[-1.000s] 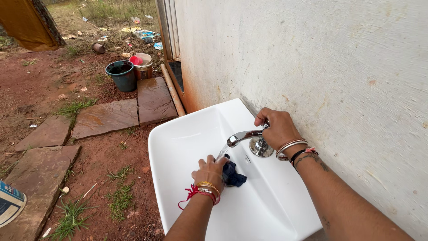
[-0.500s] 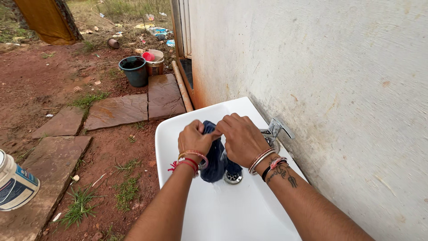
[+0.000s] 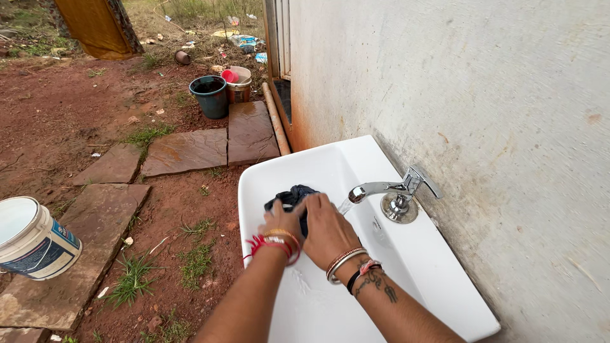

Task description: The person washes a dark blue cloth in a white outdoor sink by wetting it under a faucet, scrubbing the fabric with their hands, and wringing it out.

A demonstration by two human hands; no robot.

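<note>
1. Cloth (image 3: 292, 197): dark blue, bunched at mid-frame inside the white sink (image 3: 406, 254), just left of the tap (image 3: 394, 190).
2. Your left hand (image 3: 279, 225) closes on its near edge, fingers curled into it.
3. Your right hand (image 3: 327, 228) presses beside it, fingers together, gripping the same bunch; the cloth sticks out beyond both.
4. A white bucket (image 3: 32, 238) stands lower left.

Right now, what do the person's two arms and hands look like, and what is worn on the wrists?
Both forearms are bare, without sleeves. The left hand has red thread with loose ends and a gold bangle at its wrist. The right hand has silver and copper-coloured bangles, then a black cord with a pink knot, and a dark tattoo on the forearm.
</note>
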